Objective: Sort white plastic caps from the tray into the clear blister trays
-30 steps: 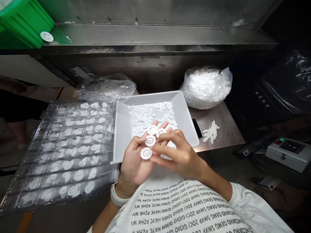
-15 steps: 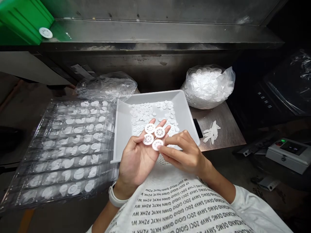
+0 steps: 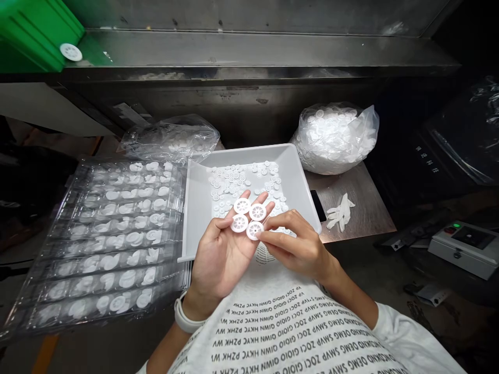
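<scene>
Plastic wheels (image 3: 248, 216) lie four on the open left hand (image 3: 218, 249); right hand (image 3: 298, 246) pinches one narrowly. Tray (image 3: 300, 192) at 12 o'clock holds many more; filled packet sheets (image 3: 105, 244) lie at 9 o'clock.

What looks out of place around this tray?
One white spoked disc lies up on the steel shelf beside the green bin, away from the matching discs in the gray tray.

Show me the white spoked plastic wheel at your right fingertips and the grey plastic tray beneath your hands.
White spoked plastic wheel (image 3: 254, 230): head view, on its hub.
Grey plastic tray (image 3: 198, 208): head view, on its left wall.
</scene>
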`<state>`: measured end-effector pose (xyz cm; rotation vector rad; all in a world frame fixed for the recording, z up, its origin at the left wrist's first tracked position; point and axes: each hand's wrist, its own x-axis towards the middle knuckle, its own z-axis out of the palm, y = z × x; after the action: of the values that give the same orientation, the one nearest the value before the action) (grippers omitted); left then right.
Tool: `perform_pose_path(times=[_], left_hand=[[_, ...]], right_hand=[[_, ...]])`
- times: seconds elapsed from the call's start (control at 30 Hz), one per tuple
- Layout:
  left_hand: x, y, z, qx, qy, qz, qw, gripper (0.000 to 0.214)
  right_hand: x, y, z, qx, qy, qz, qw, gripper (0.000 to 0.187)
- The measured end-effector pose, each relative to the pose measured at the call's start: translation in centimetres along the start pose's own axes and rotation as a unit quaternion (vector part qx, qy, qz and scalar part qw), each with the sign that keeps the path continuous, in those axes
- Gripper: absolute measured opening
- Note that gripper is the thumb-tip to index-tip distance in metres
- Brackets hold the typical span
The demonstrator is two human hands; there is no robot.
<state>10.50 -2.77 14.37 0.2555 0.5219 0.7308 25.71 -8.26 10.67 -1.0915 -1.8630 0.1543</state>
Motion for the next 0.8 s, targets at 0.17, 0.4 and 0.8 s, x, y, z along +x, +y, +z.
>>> perform_pose_path(times=[0.17,0.4,0.8], left_hand=[[-0.04,0.06,0.15,0.005,0.013,0.004,1.000,0.059],[-0.05,0.22,0.31,0.008,0.029,0.003,1.000,0.060],[0.08,0.28,0.35,-0.007,0.049,-0.002,0.999,0.065]], right_hand=[[0.09,0.19,0.07,0.010,0.012,0.016,1.000,0.023],[0.22,0.47,0.26,0.022,0.028,0.038,0.999,0.019],[-0.22,0.52,0.26,0.060,0.056,0.118,0.990,0.017]])
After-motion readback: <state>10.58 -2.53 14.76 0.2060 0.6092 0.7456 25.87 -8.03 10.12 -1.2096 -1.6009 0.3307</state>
